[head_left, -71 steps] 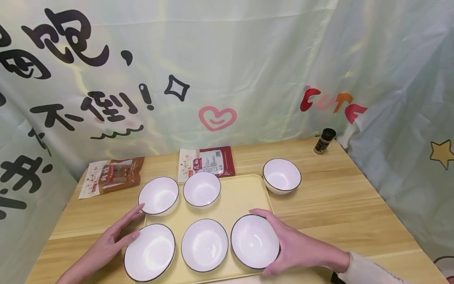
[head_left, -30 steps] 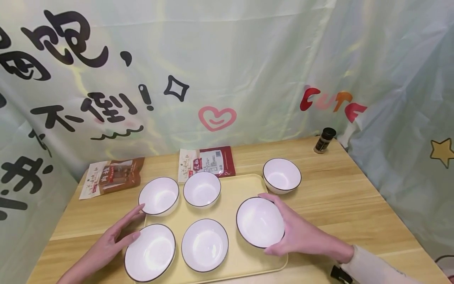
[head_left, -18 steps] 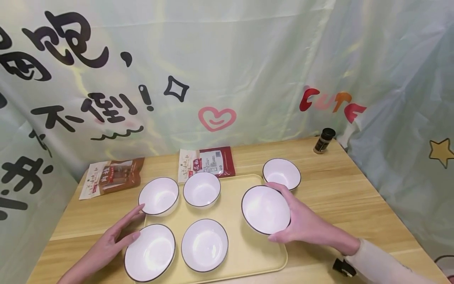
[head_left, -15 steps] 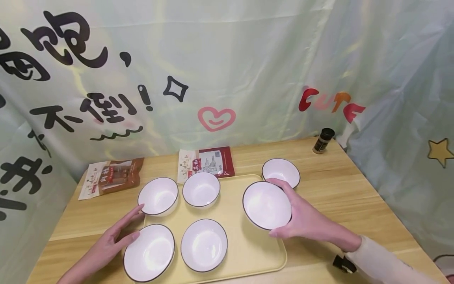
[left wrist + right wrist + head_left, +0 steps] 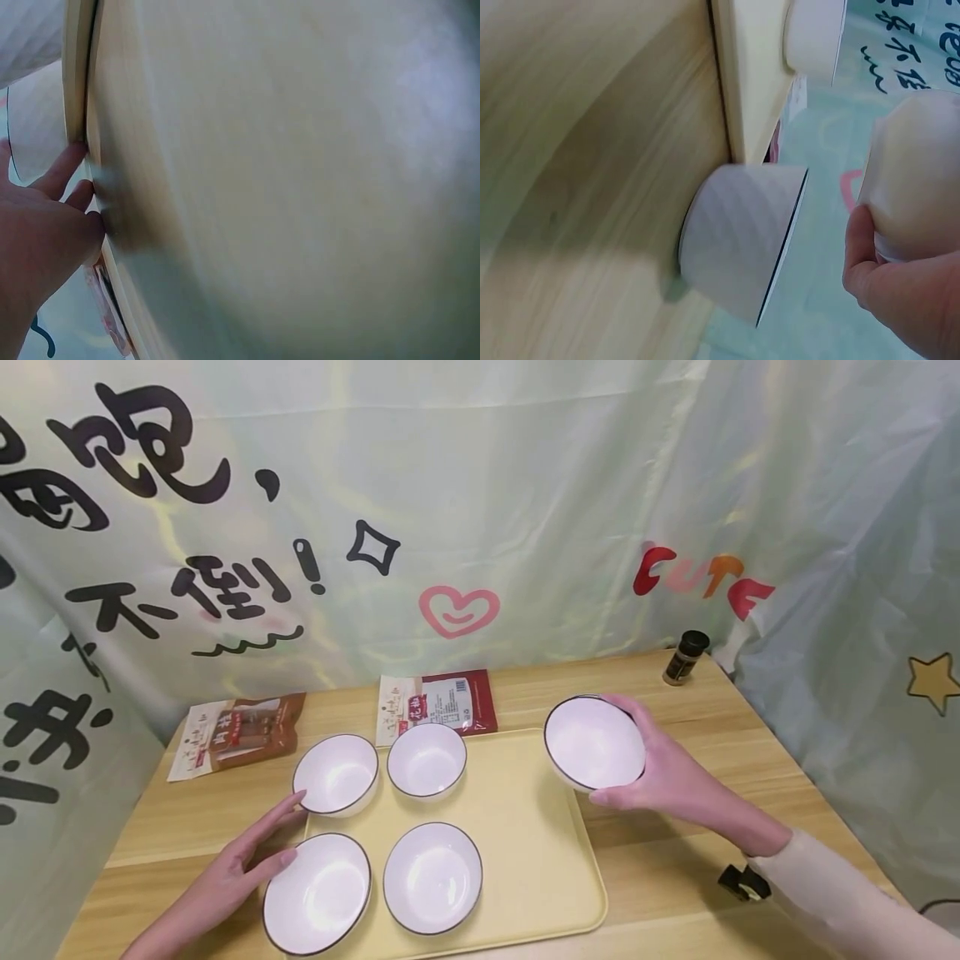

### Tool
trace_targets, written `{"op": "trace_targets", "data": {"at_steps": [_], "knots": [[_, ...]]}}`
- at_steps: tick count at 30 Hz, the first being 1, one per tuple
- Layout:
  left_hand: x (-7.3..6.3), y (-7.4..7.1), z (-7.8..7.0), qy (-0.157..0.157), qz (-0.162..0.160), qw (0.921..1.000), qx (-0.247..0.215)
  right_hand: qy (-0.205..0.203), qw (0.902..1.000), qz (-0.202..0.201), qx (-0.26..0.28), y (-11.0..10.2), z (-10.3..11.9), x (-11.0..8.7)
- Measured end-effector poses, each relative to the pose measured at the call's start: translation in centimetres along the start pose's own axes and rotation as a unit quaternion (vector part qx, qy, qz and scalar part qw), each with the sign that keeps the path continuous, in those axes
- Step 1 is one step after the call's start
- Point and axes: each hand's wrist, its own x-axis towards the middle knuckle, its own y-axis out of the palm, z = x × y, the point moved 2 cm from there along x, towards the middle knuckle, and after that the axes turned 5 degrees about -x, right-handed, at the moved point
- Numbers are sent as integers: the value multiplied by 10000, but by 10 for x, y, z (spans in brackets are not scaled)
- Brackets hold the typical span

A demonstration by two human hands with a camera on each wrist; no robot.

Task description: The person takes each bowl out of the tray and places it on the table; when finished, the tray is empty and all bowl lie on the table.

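One round white bowl with a dark rim (image 5: 595,743) is held up in the right hand (image 5: 662,768), thumb and fingers gripping its side, above and apart from a similar white bowl (image 5: 739,232) standing on the light wooden table (image 5: 660,860) beside the pale yellow rectangular tray (image 5: 525,843). Four more dark-rimmed white bowls (image 5: 433,878) stand on that tray. The left hand (image 5: 232,868) has its fingers loosely extended beside the leftmost two, thumb at the nearer rim.

In the head view, the round white dark-rimmed bowl (image 5: 595,743) in the right hand (image 5: 660,768) hides a white bowl with a ridged wall (image 5: 739,236), visible from the right wrist. There, the picture's edge cuts off the held bowl. The black-capped bottle (image 5: 681,662) has lettering too small to read.
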Motion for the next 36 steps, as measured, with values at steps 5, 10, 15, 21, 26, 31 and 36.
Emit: {"op": "trace_targets", "data": {"at_steps": [5,10,15,21,26,31,36], "knots": [[2,2,1,-11,20,10000,18,278,9994,-77,-165,-14,-4,3],[1,2,1,-32,15,10000,-17,403,9987,-172,-260,-28,-5,8],[1,2,1,20,20,10000,-23,519,9974,-448,-234,-43,-11,11],[1,1,0,-24,20,10000,9,551,9951,-811,-161,-60,-29,10],[2,0,0,-64,30,10000,-10,730,9915,-1037,-272,-69,-45,10],[1,0,1,-92,2,10000,32,1148,9879,-1025,-184,-73,-60,10],[-1,0,1,-168,3,9999,12,1357,9846,-1097,-116,-76,-78,9]]}}
